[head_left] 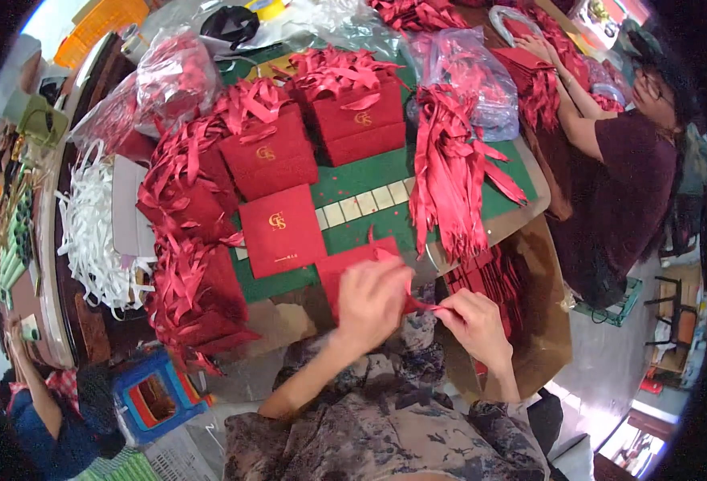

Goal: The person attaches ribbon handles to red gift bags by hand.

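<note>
A small red paper bag (336,275) lies at the near edge of the green table mat (353,172). My left hand (372,301) is over its right part, fingers curled but smeared by motion, so its grip is unclear. My right hand (475,327), just right of the bag, pinches a red ribbon (425,305) that stretches toward the left hand. Another flat red bag (281,230) with a gold emblem lies beyond and to the left. A bundle of loose red ribbons (449,188) hangs over the mat's right side.
Red bags with ribbon handles (269,160) stand in stacks at the back and left. White ribbons (97,232) heap at far left. An open cardboard box (550,309) of red bags sits at my right. A co-worker (626,168) handles red bags at right; another person (56,409) sits lower left.
</note>
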Demonstrator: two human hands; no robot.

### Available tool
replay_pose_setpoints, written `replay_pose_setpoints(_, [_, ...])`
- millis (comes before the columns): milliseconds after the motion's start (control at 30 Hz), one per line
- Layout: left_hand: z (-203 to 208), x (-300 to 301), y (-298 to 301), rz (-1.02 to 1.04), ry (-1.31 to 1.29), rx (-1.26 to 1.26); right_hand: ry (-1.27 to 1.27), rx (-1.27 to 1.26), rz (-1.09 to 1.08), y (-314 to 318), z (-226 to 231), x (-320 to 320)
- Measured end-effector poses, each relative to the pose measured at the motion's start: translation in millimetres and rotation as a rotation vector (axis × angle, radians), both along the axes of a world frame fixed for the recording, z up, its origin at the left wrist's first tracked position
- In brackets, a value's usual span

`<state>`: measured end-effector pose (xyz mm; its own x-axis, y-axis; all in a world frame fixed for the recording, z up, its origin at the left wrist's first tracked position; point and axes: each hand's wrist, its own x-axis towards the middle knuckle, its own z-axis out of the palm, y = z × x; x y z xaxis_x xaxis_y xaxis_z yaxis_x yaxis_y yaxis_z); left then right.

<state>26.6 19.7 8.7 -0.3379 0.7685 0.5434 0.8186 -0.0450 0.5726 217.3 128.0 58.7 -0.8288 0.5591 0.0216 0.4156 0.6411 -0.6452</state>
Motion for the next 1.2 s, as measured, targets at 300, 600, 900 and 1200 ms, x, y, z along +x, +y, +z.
replay_pose_setpoints(300, [14.0,24.3,-10.9,-0.241,-0.373,-0.112,0.207,0.284,0.087,4.9,14.5,-23.3])
replay_pose_setpoints(600, [2.5,17.2,-23.4,0.065,-0.782,-0.007,0.426,0.176,-0.37,-18.6,11.7,-33.4])
replay_pose_setpoints(900, [-4.6,19.3,-28.9,0.064,-0.388,0.058,0.595,-0.747,-0.367,-32.9,-22.5,-71.7])
replay_pose_setpoints(1200, [0.0,18.1,-37.2,-0.077,-0.436,0.013,0.538,-0.687,-0.192,-29.7,6.3,-59.0])
